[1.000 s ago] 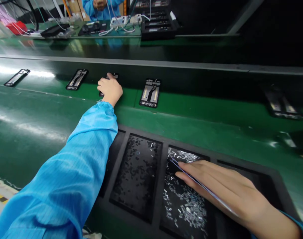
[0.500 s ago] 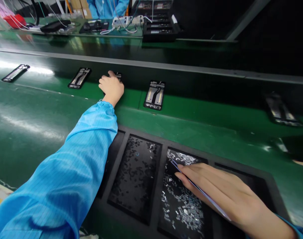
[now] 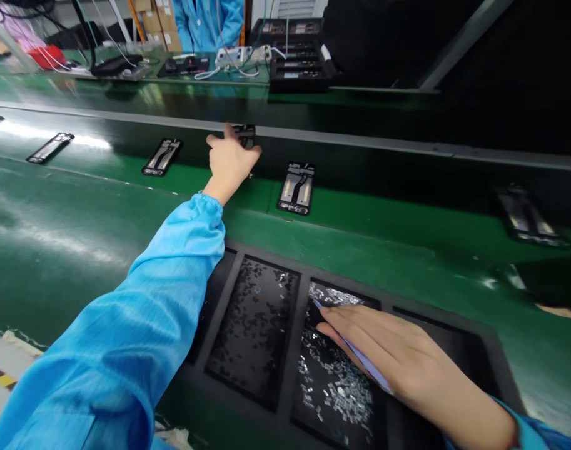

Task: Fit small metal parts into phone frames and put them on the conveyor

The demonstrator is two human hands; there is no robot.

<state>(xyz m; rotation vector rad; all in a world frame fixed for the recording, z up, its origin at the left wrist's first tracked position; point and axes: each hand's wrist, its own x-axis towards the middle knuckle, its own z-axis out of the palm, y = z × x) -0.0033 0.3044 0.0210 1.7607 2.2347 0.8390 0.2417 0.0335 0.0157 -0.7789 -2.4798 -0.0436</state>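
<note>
My left hand reaches out over the green conveyor belt and grips a black phone frame, lifted off the belt with its far end tilted up. My right hand rests on a black foam tray at the near edge, fingers together on thin blue tweezers whose tip points into a compartment of small silvery parts. Another compartment to the left holds small dark parts.
More phone frames lie in a row on the belt: and a blurred one at the right. Beyond a metal rail, a far bench holds black trays, cables and a person in blue.
My left hand has closed on the phone frame and lifted it off the belt, moving up and to the right. My right hand stays on the tray with the tweezers.
</note>
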